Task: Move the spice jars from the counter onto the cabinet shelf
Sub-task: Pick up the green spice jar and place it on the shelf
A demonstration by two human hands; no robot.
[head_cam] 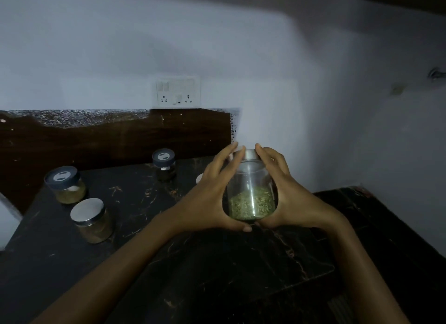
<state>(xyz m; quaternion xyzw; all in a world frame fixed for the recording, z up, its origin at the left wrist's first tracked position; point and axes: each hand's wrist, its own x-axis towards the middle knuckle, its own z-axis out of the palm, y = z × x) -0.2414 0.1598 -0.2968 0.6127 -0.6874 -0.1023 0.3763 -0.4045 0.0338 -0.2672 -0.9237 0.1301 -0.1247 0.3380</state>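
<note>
Dim kitchen, dark marble desk (217, 263). Left hand (210, 193) and right hand (289, 195) hold the herb jar (251, 193) upright over it, fingers (226, 158) curled round the glass, thumbs under the base. Three other jars (91, 221) stand at left; lid marks unreadable.

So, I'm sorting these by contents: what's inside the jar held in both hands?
The clear jar holds green, seed-like flakes filling its lower part; above them it looks empty up to the metal lid. The left hand and right hand cover its sides and base.
</note>
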